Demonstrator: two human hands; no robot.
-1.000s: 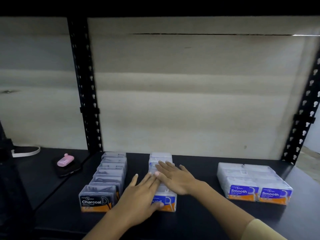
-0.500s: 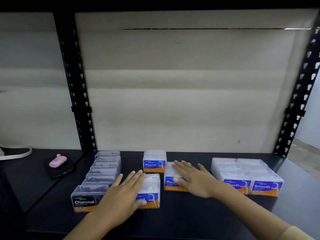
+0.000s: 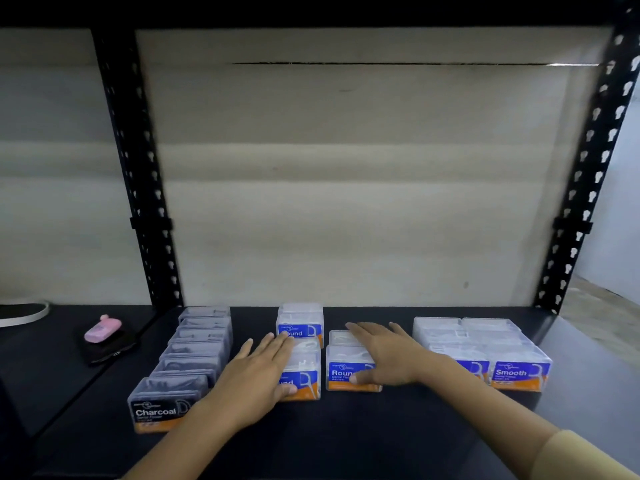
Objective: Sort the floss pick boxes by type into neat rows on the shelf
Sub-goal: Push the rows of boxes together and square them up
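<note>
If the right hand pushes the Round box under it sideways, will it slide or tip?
Probably slides: the Round box is low and wide, flat on the smooth dark shelf, so tipping seems unlikely. Its clear plastic shell looks rigid, so it should hold shape under the right hand lying flat on top. Likely light; an off-centre push may twist it.

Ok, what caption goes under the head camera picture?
Left hand and right hand lie flat on Round boxes, between Charcoal row and Smooth boxes.

Pink item (image 3: 103,333): small, lay on top of the dark device, far left.
Dark device (image 3: 116,350): flat, possibly a phone.
White band (image 3: 38,312): curved, cut off by the frame edge.
Left post (image 3: 138,174), right post (image 3: 588,174): black, perforated, stood upright.
Back panel (image 3: 346,185): pale.
</note>
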